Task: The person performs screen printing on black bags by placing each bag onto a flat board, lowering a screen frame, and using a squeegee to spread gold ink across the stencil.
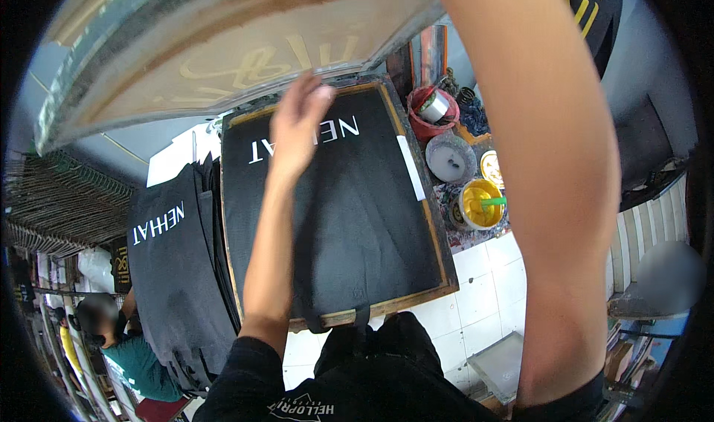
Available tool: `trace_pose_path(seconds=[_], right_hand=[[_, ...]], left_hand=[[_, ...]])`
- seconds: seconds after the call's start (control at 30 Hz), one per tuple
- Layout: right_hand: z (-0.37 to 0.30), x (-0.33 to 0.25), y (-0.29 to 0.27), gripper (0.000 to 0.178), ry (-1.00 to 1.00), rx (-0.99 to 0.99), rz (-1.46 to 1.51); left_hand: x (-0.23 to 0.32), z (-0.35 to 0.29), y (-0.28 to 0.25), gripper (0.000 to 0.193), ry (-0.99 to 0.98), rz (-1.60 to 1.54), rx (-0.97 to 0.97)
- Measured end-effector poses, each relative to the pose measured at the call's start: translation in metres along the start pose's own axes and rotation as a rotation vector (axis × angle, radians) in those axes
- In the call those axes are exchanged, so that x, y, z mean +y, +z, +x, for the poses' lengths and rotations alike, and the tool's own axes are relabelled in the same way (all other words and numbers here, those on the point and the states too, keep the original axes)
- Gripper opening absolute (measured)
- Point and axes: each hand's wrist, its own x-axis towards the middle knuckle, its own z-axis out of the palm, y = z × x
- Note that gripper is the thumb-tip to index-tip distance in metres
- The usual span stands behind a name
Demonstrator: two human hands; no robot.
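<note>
A black tote bag (342,214) with white lettering lies flat on a wood-edged board (442,269) in front of me, its handles toward my body. My left hand (297,121) is over the bag's far part, in front of the lettering, fingers stretched out and somewhat blurred. Whether it touches the fabric I cannot tell. Above the board's far end a framed printing screen (245,58) stands tilted up, with a yellowish design on its mesh. My right arm reaches up past the screen's right side; its hand is beyond the picture's top edge.
Black tote bags (175,266) are piled left of the board. On the right stand a tub of yellow ink (480,205) with a green tool, a tub of whitish liquid (451,159) and a red container (431,124). Another person (141,362) is at the lower left.
</note>
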Motion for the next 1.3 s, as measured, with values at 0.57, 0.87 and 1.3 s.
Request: trace_pose_path(seconds=[0.57,0.87,1.3], right_hand=[[-0.383,-0.067,0.086,0.029,-0.108,-0.407,0.191],[-0.378,-0.060,0.058,0.031,-0.065,-0.711,0.275],[-0.346,-0.010,0.170,0.023,-0.203,-0.490,0.199]], left_hand=[[0.057,-0.375,-0.109,0.032,-0.927,-0.601,0.166],[0.047,-0.374,-0.117,0.031,-1.029,-0.682,0.100],[0.050,-0.372,-0.117,0.034,-1.134,-0.653,0.130]])
